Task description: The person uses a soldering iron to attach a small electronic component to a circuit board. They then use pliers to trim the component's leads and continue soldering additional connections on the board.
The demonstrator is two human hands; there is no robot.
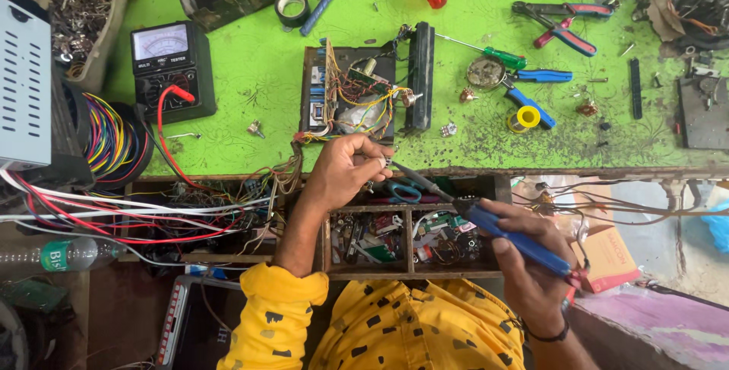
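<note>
Two hands meet at frame centre: the left hand [345, 169] pinches a small part, hidden in its fingertips, while the right hand [531, 264] is clamped on a blue-handled soldering iron [486, 222] whose tip touches it. Steady wrists and brief contact would serve best. Above, an open metal chassis [364, 93] of tangled wires lies on the glossy green surface [250, 74].

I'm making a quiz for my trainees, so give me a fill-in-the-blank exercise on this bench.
1. The right hand grips a soldering iron with a ____ handle.
2. The left hand pinches a small part at the iron's ____.
3. The bench top is covered in ____.

Missing: blue; tip; green
</note>
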